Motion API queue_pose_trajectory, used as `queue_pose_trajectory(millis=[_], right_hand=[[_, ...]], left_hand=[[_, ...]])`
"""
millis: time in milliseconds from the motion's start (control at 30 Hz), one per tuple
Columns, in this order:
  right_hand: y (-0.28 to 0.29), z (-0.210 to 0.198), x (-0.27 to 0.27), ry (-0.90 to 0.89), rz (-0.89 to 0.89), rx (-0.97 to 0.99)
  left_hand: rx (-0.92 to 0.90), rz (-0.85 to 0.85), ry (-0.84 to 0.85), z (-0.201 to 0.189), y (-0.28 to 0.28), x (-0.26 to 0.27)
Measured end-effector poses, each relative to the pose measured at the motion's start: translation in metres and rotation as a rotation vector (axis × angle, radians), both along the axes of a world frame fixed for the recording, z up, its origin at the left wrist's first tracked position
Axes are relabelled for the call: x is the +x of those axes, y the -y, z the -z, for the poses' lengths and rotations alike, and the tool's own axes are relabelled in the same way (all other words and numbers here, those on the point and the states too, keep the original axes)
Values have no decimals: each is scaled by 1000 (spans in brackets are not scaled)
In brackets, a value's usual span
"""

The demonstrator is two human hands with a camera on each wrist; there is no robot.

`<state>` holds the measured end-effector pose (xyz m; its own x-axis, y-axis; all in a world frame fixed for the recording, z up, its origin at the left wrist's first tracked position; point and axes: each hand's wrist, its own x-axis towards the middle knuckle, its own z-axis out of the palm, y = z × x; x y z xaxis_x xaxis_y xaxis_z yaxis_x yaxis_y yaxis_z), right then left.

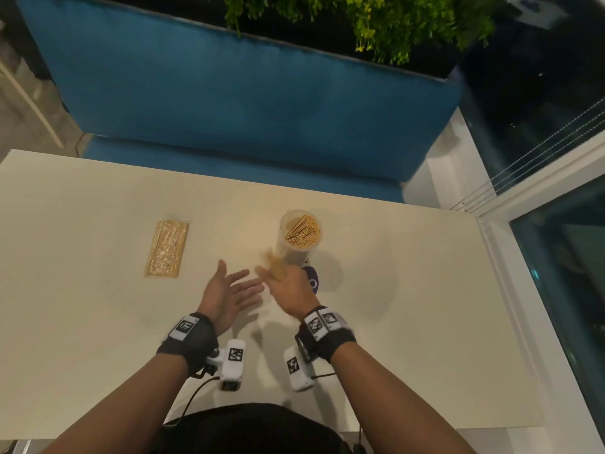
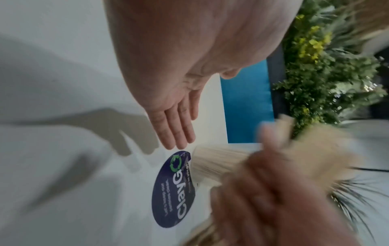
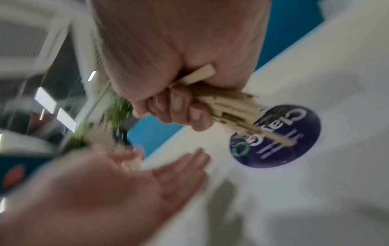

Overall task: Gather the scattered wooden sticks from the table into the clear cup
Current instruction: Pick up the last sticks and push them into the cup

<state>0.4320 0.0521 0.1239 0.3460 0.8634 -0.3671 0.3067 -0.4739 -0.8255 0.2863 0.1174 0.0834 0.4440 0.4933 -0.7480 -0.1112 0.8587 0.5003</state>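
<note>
Two hands above cream worktop [image 1: 98,322]. Right hand [image 1: 291,290] grips blurred bundle of wooden sticks [image 3: 227,106], fingers curled round it, just in front of clear cup [image 1: 299,237]. Cup upright near worktop centre, packed with sticks. Left hand [image 1: 226,293] spread, palm up, holds nothing, just beside right hand. Round dark-blue sticker [image 3: 277,136] on worktop below bundle, partly hidden by right hand in head view. Clear packet of sticks [image 1: 167,248] lies flat, well apart to left. Blue bench [image 1: 245,103] and green plants [image 1: 376,21] beyond far edge.
</note>
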Motion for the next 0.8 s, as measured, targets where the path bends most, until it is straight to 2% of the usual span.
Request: queue_pose_trajectory(millis=[67,133,167,333,500,667,800], right_hand=[[-2,-21,3,-303,311,153],[-4,-39,3,-493,447,240],[-6,-45,3,-532,485,268],[-2,-62,-2,-486,473,347],[2,-56,-10,-356,438,391],[0,-50,-14,-339,426,445],[1,-38,-19,-257,417,435]], left_hand=[[-101,72,36,-4,6,8],[-199,172,84,-15,15,20],[-235,205,131,-22,18,25],[-343,231,342,-60,19,43],[-324,169,345,-81,14,51],[-335,134,344,-83,17,52],[-324,119,370,-88,20,51]])
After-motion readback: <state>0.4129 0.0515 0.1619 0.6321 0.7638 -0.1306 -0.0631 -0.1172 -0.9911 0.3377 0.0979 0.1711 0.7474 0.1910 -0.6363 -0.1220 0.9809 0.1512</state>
